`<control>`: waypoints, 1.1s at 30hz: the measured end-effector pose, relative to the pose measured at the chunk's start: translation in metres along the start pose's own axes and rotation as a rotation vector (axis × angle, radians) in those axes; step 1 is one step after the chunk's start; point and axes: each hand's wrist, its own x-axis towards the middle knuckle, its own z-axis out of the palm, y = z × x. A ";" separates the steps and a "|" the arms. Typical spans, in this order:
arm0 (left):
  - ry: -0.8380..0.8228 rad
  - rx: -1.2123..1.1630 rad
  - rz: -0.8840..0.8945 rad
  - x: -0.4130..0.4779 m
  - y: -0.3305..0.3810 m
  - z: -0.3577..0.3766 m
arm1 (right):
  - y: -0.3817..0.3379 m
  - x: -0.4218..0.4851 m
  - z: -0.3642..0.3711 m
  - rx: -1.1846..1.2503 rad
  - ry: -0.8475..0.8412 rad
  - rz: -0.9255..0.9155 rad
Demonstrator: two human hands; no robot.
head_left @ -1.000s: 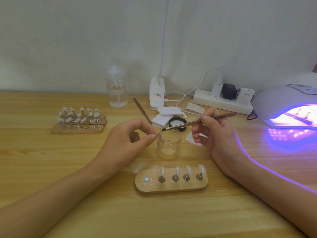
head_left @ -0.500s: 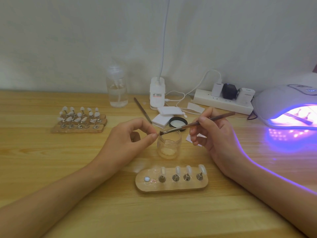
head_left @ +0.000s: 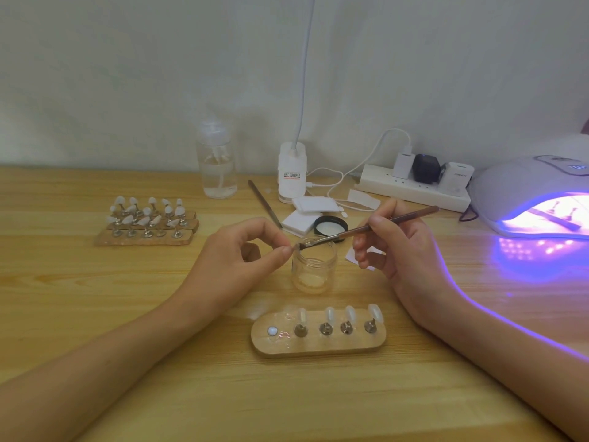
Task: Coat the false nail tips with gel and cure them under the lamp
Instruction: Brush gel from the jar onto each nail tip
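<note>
My left hand (head_left: 237, 255) pinches a small nail tip on its stand between thumb and forefinger, just left of the open gel jar (head_left: 314, 266). My right hand (head_left: 403, 247) grips a brown brush (head_left: 369, 229); its bristles touch the pinched tip above the jar's rim. In front of the jar lies an oval wooden holder (head_left: 318, 341) carrying several clear nail tips on metal stands, with its leftmost spot bare. At the right edge the curing lamp (head_left: 538, 199) glows violet with stands inside.
A wooden rack (head_left: 146, 223) with several white tips sits at the left. Behind the jar are its black lid (head_left: 330, 225), white pads (head_left: 314, 205), a second tool (head_left: 264, 203), a pump bottle (head_left: 217, 161), a clip lamp base (head_left: 291, 170) and a power strip (head_left: 414, 183).
The brush tip has moved left and slightly down, from above the jar to the nail tip that my left hand pinches. My left hand has stayed put.
</note>
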 end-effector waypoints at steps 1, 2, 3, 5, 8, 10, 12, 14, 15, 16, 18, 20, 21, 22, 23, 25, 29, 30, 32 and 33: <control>0.002 0.000 0.000 0.000 0.000 0.000 | 0.000 0.000 0.000 -0.006 0.007 0.004; 0.004 -0.001 0.000 0.000 0.000 0.000 | 0.000 0.000 0.000 -0.014 0.014 0.007; 0.004 0.000 0.003 0.000 0.000 0.000 | 0.001 0.000 0.000 -0.024 0.019 0.009; 0.002 0.011 0.012 0.000 0.001 0.000 | 0.001 0.000 0.000 -0.038 0.028 0.007; 0.005 0.024 0.028 -0.001 0.001 0.000 | -0.001 -0.001 -0.002 -0.036 0.076 -0.006; 0.009 0.024 0.034 -0.001 0.001 0.000 | -0.002 0.000 -0.006 -0.030 0.128 -0.008; 0.008 0.026 0.037 -0.001 0.001 0.000 | -0.003 0.001 -0.011 -0.023 0.177 0.003; 0.002 0.029 0.042 -0.001 0.001 0.000 | -0.005 0.002 -0.016 -0.018 0.220 0.018; 0.001 0.031 0.044 -0.001 0.001 0.000 | -0.006 0.002 -0.018 -0.017 0.238 0.020; 0.000 0.033 0.047 -0.001 0.001 -0.001 | -0.006 0.002 -0.020 -0.015 0.252 0.019; -0.002 0.037 0.055 -0.001 0.001 0.000 | -0.007 0.003 -0.023 0.016 0.248 0.003; -0.002 0.035 0.059 -0.001 0.002 0.000 | -0.009 0.005 -0.023 0.076 0.168 -0.052; -0.002 0.033 0.059 -0.001 0.002 0.000 | -0.010 0.006 -0.023 0.080 0.107 -0.092; -0.002 0.033 0.058 -0.001 0.002 0.000 | -0.011 0.007 -0.023 0.050 0.042 -0.138; -0.003 0.035 0.058 -0.001 0.003 0.000 | -0.013 0.007 -0.024 -0.003 -0.019 -0.183; -0.008 0.042 0.062 -0.002 0.003 0.000 | -0.014 0.006 -0.025 -0.102 -0.118 -0.258; -0.011 0.060 0.078 -0.002 0.003 0.000 | -0.017 0.005 -0.029 -0.109 -0.147 -0.323; -0.010 0.063 0.080 -0.002 0.003 0.000 | -0.018 0.006 -0.030 -0.109 -0.134 -0.326; -0.009 0.077 0.088 -0.001 0.002 0.000 | -0.020 0.007 -0.031 -0.114 -0.106 -0.319; -0.010 0.091 0.097 -0.001 0.002 0.000 | -0.020 0.007 -0.031 -0.097 -0.086 -0.307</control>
